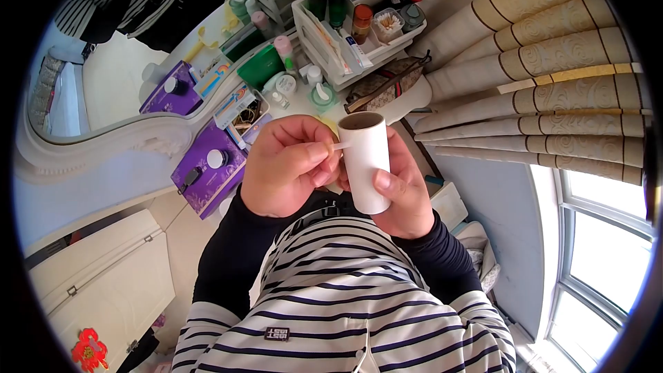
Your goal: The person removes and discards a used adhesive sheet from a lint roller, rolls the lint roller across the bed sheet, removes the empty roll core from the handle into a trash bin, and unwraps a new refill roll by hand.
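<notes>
A white tube (367,166) with a brown cardboard rim stands nearly upright in front of my chest, its hollow top facing up toward me. My right hand (404,190) is wrapped round its right side, thumb across the front and the other fingers behind. At the tube's upper left, my left hand (290,166) pinches a thin whitish strip (341,145) between thumb and forefinger. The strip reaches to the tube's wall; whether it is stuck to it I cannot tell. Part of the left fingers is hidden behind the tube.
Beyond my hands is a dressing table with a mirror (110,90). On it are a purple box (207,190), a white organizer (331,62) of bottles, a green box (260,65) and a patterned pouch (387,86). Curtains (552,90) and a window (608,249) are at right.
</notes>
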Demonstrator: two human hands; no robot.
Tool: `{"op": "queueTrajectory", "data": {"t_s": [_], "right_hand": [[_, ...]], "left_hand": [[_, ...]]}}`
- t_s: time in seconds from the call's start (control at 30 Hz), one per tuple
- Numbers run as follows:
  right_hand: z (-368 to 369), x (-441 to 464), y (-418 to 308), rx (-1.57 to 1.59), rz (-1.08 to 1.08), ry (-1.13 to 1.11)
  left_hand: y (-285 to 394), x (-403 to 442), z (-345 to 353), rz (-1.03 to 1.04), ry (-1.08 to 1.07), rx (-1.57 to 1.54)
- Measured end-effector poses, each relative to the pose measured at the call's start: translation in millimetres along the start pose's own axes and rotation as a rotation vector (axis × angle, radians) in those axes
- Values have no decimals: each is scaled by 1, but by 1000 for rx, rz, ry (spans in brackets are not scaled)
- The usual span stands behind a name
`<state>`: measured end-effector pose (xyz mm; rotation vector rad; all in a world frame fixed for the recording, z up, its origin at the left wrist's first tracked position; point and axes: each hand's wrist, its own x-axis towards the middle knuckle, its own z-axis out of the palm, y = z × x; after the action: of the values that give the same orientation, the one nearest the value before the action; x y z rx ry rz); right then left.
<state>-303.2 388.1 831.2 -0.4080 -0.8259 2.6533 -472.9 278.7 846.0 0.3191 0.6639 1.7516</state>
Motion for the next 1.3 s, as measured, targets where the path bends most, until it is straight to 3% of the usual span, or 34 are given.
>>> {"op": "queueTrajectory", "data": {"t_s": [0.13, 0.23, 0.43, 0.63, 0.8, 1.07, 1.3], "right_hand": [[0, 2, -4, 136, 89, -24], [6, 4, -6, 205, 117, 24], [0, 9, -7, 153, 93, -77], [-1, 11, -9, 213, 42, -156], [16, 13, -19, 200, -33, 23], [11, 7, -26, 146, -145, -87], [6, -9, -40, 52, -242, 7]], "left_hand": [[-2, 2, -11, -43, -104, -168], [0, 2, -8, 10, -55, -62], [4, -4, -2, 145, -68, 259], [8, -15, 19, 400, 166, 689], [-1, -21, 22, 332, 50, 901], [-26, -14, 37, 444, 12, 956], [-26, -10, 54, 477, 32, 878]]}}
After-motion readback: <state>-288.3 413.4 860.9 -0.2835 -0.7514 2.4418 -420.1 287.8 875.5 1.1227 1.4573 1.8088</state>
